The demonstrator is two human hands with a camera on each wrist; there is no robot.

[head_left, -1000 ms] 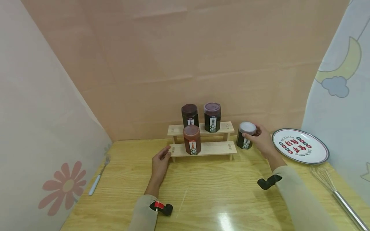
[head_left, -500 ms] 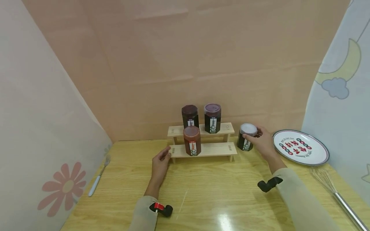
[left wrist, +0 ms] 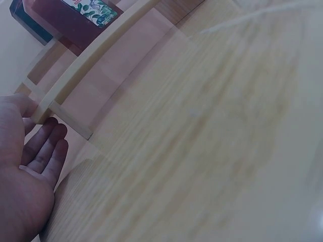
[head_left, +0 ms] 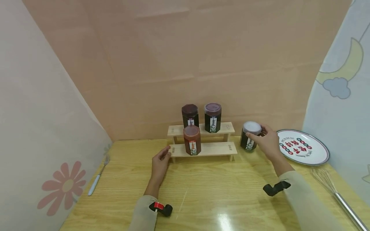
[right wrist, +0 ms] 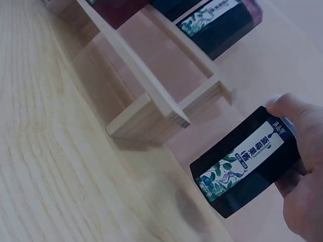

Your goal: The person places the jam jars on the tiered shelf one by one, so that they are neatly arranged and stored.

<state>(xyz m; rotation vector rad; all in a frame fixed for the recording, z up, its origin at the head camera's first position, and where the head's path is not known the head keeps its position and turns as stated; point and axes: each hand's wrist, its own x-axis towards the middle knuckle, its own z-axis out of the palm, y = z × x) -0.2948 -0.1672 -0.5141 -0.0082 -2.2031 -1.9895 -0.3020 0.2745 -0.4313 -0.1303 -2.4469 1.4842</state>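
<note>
A two-step wooden display rack (head_left: 214, 149) stands toward the back, bearing a reddish-brown jar (head_left: 192, 141) on its lower step. Two dark jars are on the upper step, one at left (head_left: 190, 115) and one at right (head_left: 212, 118). My left hand (head_left: 160, 163) pinches the left end of the lower step, thumb and fingers at the plank's end in the left wrist view. To the right of the rack, my right hand (head_left: 267, 141) grips a dark jam jar (right wrist: 247, 164) with a pale lid near its top. That jar hangs tilted over its shadow in the right wrist view.
An oval plate (head_left: 318, 155) with red characters lies right of my right hand. Nearer on that side is a wire whisk (head_left: 344, 202). A fork (head_left: 98, 176) with a pale handle lies at the left edge. A beige backdrop (head_left: 144, 80) rises behind the rack.
My right hand and the jar it grips have shifted slightly to the right. My left hand, the rack and the jars on it stay put.
</note>
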